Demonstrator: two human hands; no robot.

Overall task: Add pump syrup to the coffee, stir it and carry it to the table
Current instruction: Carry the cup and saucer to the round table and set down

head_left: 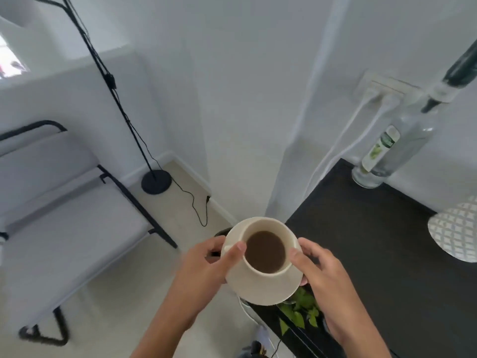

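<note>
Fingers (233, 254) of both hands grip the saucer (265, 290) under the coffee cup (265, 250).

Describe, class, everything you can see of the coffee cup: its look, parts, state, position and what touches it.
The coffee cup is cream-coloured with a matt, ceramic-looking finish and a wide round mouth. It holds brown coffee nearly to the rim and stands upright on a matching saucer. A small handle points towards the left hand, whose thumb rests against the rim there. The right hand supports the saucer's other side, thumb near the cup's wall. Both are held in the air beside the corner of a dark counter.
</note>
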